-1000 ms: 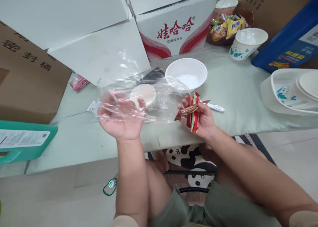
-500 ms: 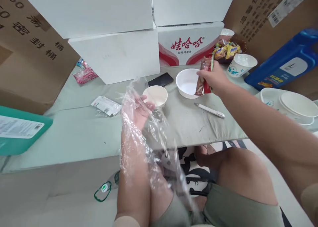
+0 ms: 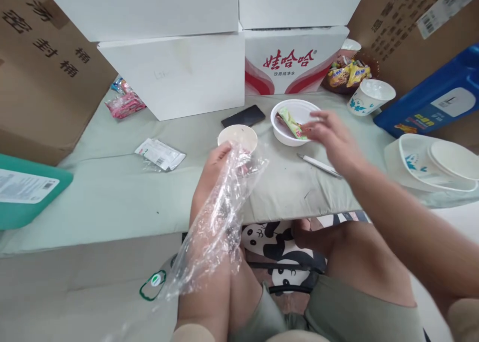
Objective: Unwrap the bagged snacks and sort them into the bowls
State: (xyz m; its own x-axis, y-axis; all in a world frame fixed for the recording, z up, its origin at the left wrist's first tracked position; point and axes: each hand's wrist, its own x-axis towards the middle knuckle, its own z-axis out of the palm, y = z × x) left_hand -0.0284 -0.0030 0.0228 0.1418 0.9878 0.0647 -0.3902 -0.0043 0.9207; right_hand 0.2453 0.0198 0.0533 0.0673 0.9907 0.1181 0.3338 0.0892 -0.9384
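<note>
My left hand (image 3: pixel 215 170) is closed on a crumpled clear plastic bag (image 3: pixel 220 222), which drapes over the forearm. Some of its fingers are behind the film. Just beyond them stands a cream paper cup (image 3: pixel 237 132). My right hand (image 3: pixel 335 140), slightly blurred, is open with fingers apart at the right rim of a white bowl (image 3: pixel 279 132). Inside the bowl lie snack packets, a light green one (image 3: pixel 291 122) on top of a brownish one. A white pen-like cutter (image 3: pixel 318 165) rests on the cloth below the right hand.
A black phone (image 3: pixel 244 116) lies behind the cup. White cartons (image 3: pixel 172 78) stand along the back. To the left are a white packet (image 3: pixel 160 153) and a green jug (image 3: pixel 33 192); to the right, a patterned cup (image 3: pixel 370 98), a blue bottle (image 3: pixel 434 95) and clear containers (image 3: pixel 398 170).
My right hand has let go of the snack packets, which now lie in the white bowl. My left hand has turned and closed on the plastic bag, near the paper cup.
</note>
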